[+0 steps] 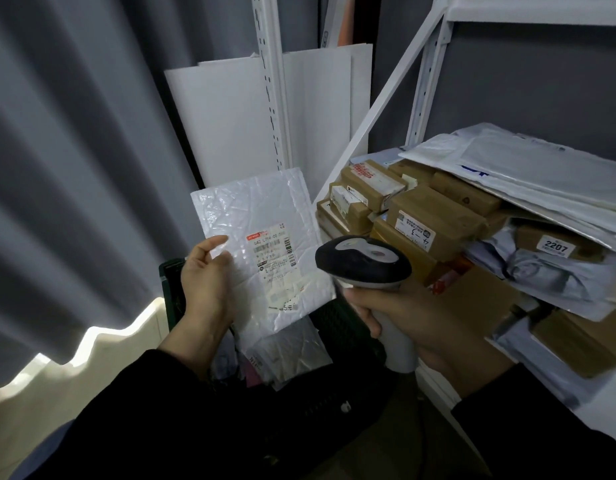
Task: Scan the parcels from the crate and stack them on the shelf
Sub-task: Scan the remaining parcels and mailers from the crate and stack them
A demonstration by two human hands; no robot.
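Grey curtains (74, 150) hang far left. Fingers (213, 243) of the left hand (204, 289) pinch the left edge of a white parcel (265, 209), held upright above the dark crate (171, 282), its label (272, 252) blurred. The right hand (417, 323) grips a scanner (363, 261) just beside it. Boxes (434, 216) crowd the shelf (429, 74) on the right; one sticker (555, 247) reads 2207.

Print on the label (273, 258) of the white mailer (254, 209) is too blurred to read. The dark crate (171, 282) sits mostly hidden behind it. The scanner (362, 261) handle vanishes inside the right hand (420, 320); the shelf (431, 81) runs off the right edge.
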